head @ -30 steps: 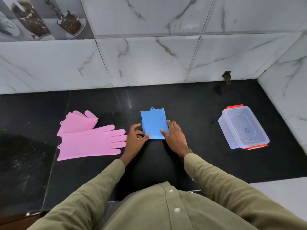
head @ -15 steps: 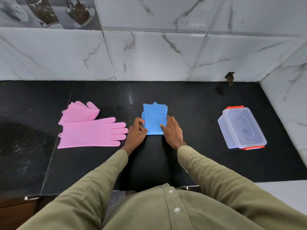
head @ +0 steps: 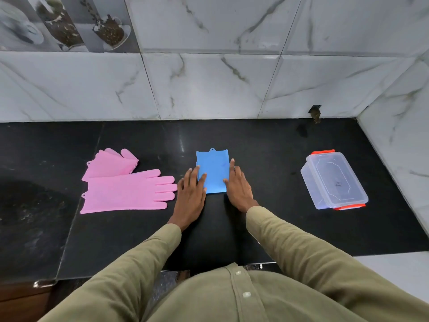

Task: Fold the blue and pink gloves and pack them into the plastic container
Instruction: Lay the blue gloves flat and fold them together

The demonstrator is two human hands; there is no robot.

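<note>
1. The folded blue glove bundle [head: 213,170] lies flat as a compact rectangle in the middle of the black stone worktop [head: 267,159], a small hanging tab showing at its far edge.
2. The left hand [head: 189,194] lies palm down with its fingers straight; the fingertips rest on the left edge of the blue bundle, while the palm sits on the worktop.
3. The right hand [head: 238,184] is likewise flat with extended fingers, pressing along the bundle's right edge. Neither hand curls round anything.
4. To the left, just beside the left hand, a pink glove [head: 127,194] lies spread flat, fingers pointing toward the blue bundle, nearly touching the left hand.
5. A second pink glove [head: 111,165] lies behind it and partly under it; it looks folded over, with bristles visible on one edge.
6. Well apart on the right stands the clear plastic container [head: 334,180], its lid on, with orange-red clips at the near and far ends.
7. Both arms wear olive-green sleeves [head: 301,242] of a buttoned shirt.
8. Marble-patterned wall tiles [head: 209,84] rise behind and to the right of the worktop.
</note>
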